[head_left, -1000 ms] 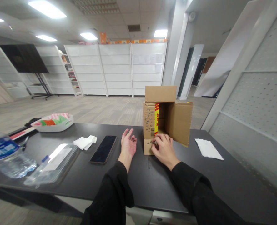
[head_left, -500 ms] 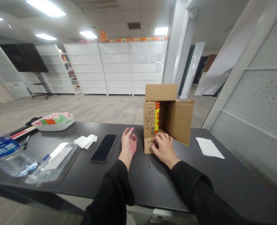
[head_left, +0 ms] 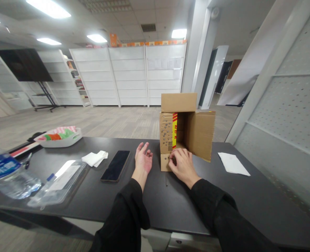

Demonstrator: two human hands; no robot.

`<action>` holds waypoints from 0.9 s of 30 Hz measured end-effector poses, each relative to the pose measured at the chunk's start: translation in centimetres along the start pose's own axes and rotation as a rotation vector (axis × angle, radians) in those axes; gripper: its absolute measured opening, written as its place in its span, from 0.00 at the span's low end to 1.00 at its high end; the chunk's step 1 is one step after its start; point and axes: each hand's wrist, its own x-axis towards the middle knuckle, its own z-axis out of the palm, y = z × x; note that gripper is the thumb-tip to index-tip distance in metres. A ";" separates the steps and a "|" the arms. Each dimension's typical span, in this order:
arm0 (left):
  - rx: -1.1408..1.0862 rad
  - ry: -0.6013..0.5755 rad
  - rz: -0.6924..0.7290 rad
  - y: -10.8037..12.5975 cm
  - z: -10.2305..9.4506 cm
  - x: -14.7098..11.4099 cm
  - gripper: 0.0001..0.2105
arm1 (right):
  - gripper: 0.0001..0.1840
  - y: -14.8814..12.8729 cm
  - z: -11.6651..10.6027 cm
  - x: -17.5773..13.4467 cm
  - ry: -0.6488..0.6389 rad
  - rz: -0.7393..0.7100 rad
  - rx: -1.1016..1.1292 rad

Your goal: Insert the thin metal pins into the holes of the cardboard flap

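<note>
A cardboard box stands on the dark table with its front open, one flap up and others spread to the sides. Many small grey dots mark its left flap, beside a yellow and red strip. My right hand is at the box's lower front flap, fingers curled and pinched together around something small and dark that I cannot make out. Palm up, my left hand rests left of the box, fingers loosely bent and apart, holding nothing. A thin metal rod lies below the lower flap, its far end hidden.
Left of my left hand lies a black phone, then folded tissue, a clear plastic case and a water bottle. A white basket stands farther back. White paper lies at the right, near a perforated partition.
The view has shifted very slightly. My right hand's fingers have turned a little at the lower flap, showing more of the dark gap between them. My left hand keeps its pose.
</note>
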 end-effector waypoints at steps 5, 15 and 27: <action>0.000 0.001 0.001 0.0 0.0 0.0 0.19 | 0.01 -0.2 -0.3 0.1 0.021 0.002 0.023; -0.012 -0.014 0.001 0.0 -0.1 0.0 0.19 | 0.02 -0.2 -0.1 -0.2 0.028 -0.014 0.102; -0.006 -0.013 0.000 -0.1 -0.1 0.1 0.19 | 0.03 -0.5 -0.6 -0.3 0.044 -0.056 0.159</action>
